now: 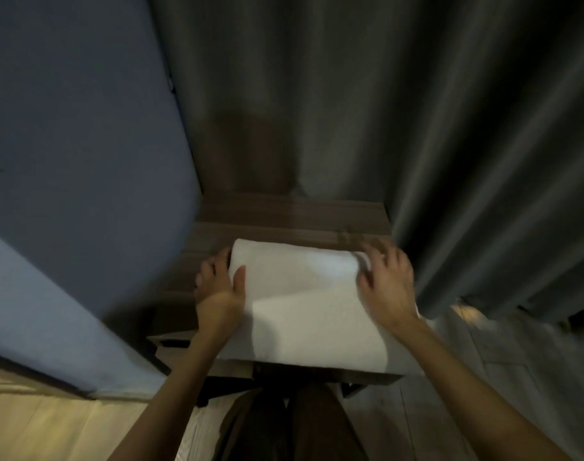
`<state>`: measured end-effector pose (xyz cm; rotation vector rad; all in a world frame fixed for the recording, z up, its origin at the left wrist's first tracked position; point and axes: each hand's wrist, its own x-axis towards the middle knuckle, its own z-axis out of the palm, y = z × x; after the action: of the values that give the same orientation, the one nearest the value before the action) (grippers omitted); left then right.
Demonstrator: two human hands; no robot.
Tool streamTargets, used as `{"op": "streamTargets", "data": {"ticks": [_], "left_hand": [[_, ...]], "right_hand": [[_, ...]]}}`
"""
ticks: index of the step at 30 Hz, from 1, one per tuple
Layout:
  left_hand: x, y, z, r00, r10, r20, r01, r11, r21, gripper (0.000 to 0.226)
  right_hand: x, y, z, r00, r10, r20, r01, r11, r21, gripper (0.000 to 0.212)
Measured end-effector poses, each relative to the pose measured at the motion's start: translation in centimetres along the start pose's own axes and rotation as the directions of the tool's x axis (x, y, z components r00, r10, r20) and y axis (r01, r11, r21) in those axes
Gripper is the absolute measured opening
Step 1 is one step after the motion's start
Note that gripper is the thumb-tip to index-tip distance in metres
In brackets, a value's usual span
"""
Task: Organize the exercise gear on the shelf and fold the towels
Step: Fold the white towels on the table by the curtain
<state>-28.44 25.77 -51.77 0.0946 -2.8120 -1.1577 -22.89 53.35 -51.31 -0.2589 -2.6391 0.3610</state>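
A white towel (304,301) lies on a small wooden table (284,221), its far part curled over into a soft fold and its near part spread flat to the table's front edge. My left hand (219,287) grips the towel's left edge, thumb on top and fingers beneath. My right hand (385,284) is blurred and holds the far right corner of the folded part, fingers curled on the cloth. No exercise gear shows in this view.
A blue upholstered bed (77,181) presses close on the left. Dark grey curtains (450,144) hang behind and to the right of the table. Pale wood floor (51,427) shows at the lower left, and my legs stand just before the table.
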Motion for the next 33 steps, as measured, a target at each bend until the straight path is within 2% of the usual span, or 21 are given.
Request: {"op": "streamTargets", "data": {"ticks": [2,4,6,9,13,17,19,20,21,22,23,24,26,29,33], "left_hand": [[-2.4,0.5,0.2,0.99,0.116,0.078,-0.114,0.993,-0.032,0.057],[-4.4,0.7,0.8,0.96,0.219,0.176,-0.244,0.96,0.139,0.062],[-5.7,0.1,1.5,0.926,0.28,0.253,-0.346,0.898,0.273,0.064],[-6.3,-1.1,2.1,0.916,0.302,0.265,-0.381,0.861,0.337,0.064],[-5.5,-1.1,2.4,0.908,0.325,0.264,-0.408,0.83,0.38,0.064],[-4.2,-1.0,2.1,0.901,0.346,0.262,-0.433,0.768,0.473,0.058],[-2.9,-0.8,1.7,0.915,0.314,0.253,-0.404,0.729,0.553,0.058],[-2.3,-0.5,1.4,0.926,0.277,0.257,-0.376,0.742,0.554,0.06],[-1.7,-0.2,1.2,0.938,0.217,0.27,-0.328,0.804,0.496,0.061],[-1.4,0.3,0.9,0.946,0.14,0.294,-0.246,0.898,0.365,0.061],[-1.4,0.8,0.8,0.943,0.057,0.328,-0.124,0.975,0.185,0.062],[-1.8,1.2,0.9,0.932,-0.012,0.361,0.01,1.0,0.008,0.064],[-3.3,1.7,1.4,0.911,-0.096,0.4,0.192,0.959,-0.208,0.07],[-5.4,1.9,2.3,0.91,-0.067,0.409,0.241,0.889,-0.389,0.077],[-5.0,2.8,2.4,0.908,-0.135,0.396,0.316,0.841,-0.439,0.081]], "right_hand": [[1.7,-1.4,0.6,0.976,-0.125,0.18,0.107,0.988,0.11,0.056],[3.6,-2.6,1.3,0.902,-0.164,0.399,0.093,0.977,0.192,0.072],[5.5,-3.2,2.0,0.812,-0.131,0.569,0.044,0.985,0.164,0.085],[7.6,-2.9,2.8,0.689,-0.063,0.722,0.031,0.998,0.058,0.093],[8.2,-2.6,3.4,0.637,-0.025,0.77,0.039,0.999,0.001,0.101],[6.7,-2.2,2.9,0.707,0.059,0.704,-0.073,0.997,-0.011,0.099],[5.5,-2.0,2.8,0.739,0.145,0.657,-0.159,0.987,-0.039,0.1],[4.9,-1.9,2.7,0.741,0.206,0.639,-0.233,0.972,-0.042,0.099],[4.4,-1.7,2.6,0.728,0.269,0.63,-0.321,0.946,-0.033,0.099],[4.0,-1.5,2.5,0.703,0.327,0.632,-0.408,0.913,-0.019,0.099],[3.7,-1.2,2.3,0.675,0.374,0.636,-0.483,0.876,-0.002,0.098],[3.3,-1.0,2.1,0.653,0.41,0.637,-0.542,0.84,0.015,0.098],[2.7,-1.1,1.8,0.623,0.458,0.634,-0.626,0.778,0.054,0.094],[1.2,-2.1,1.5,0.614,0.481,0.625,-0.683,0.721,0.117,0.089],[-1.2,-3.7,1.1,0.632,0.503,0.589,-0.686,0.717,0.124,0.082]]}}
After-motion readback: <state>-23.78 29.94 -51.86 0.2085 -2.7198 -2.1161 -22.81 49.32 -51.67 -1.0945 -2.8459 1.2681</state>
